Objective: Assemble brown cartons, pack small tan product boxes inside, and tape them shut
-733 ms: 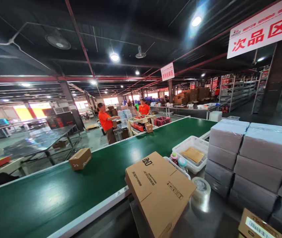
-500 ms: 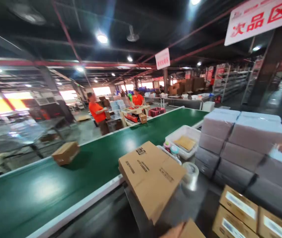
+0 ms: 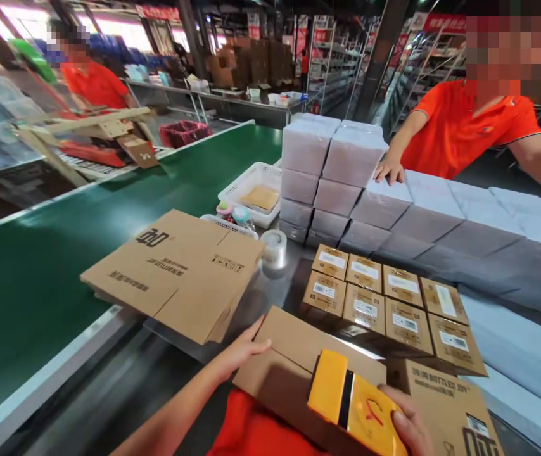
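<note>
A closed-up cardboard box [image 3: 284, 367] lies in front of me at the bottom centre. My left hand [image 3: 248, 347] grips its left end, thumb on top and the other fingers partly hidden behind the edge. On the box's right part rests a yellow tape dispenser [image 3: 353, 405] with a black band and a red mark. My right hand [image 3: 408, 421] is wrapped around the dispenser's near end. Beside it at the right is a printed carton [image 3: 451, 405]. Left of the box lies a stack of flat folded cartons [image 3: 180, 272], overlapping the conveyor's edge.
Several small labelled cartons [image 3: 365, 307] stand in rows beyond the box. Behind them are wrapped white stacks [image 3: 308, 149], with a co-worker's hand [image 3: 391, 168] on one. A tape roll [image 3: 274, 249] and a white basket [image 3: 232, 190] stand near the green conveyor belt [image 3: 194, 177].
My view has swung right and down. Both my hands, the box and the yellow tape dispenser now show clearly. The co-worker at the right has come into fuller view.
</note>
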A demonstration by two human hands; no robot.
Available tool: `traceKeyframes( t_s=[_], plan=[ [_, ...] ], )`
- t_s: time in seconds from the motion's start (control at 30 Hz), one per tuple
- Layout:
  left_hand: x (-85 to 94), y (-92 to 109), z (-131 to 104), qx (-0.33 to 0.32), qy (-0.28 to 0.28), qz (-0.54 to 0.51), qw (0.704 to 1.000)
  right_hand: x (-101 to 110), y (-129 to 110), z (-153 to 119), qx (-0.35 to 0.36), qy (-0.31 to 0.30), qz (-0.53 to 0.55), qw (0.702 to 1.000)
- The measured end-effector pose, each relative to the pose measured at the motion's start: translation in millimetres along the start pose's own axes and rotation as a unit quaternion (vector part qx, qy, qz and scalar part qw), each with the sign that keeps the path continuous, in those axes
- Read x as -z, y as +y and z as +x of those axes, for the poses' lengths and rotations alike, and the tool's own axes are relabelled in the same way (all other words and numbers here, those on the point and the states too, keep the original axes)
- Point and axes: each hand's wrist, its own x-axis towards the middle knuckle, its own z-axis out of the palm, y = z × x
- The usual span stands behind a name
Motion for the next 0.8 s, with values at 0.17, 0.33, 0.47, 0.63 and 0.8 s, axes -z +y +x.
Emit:
traceKeyframes(
  t_s=[0.17,0.33,0.47,0.63,0.8],
  plan=[
    [1.8,10.6,-8.5,-0.062,0.066,0.139,0.986,-2.6,-7.9,2.3,0.007,-0.064,-0.005,0.998],
    [-29.2,46.9,-41.0,-0.100,0.105,0.186,0.972,-8.3,-14.9,0.5,-0.004,-0.058,-0.002,0.998],
    [-60.9,74.5,-53.9,0.062,-0.090,0.008,0.994,-12.0,-22.3,1.3,0.002,-0.052,-0.045,0.998],
    [-71.1,73.9,-48.5,0.041,-0.028,-0.028,0.998,-19.2,-33.9,2.7,0.001,-0.082,-0.069,0.994],
    [-68.7,57.6,-38.5,0.031,0.008,-0.015,0.999,-25.4,-40.2,4.4,-0.018,-0.102,-0.091,0.990]
  ],
)
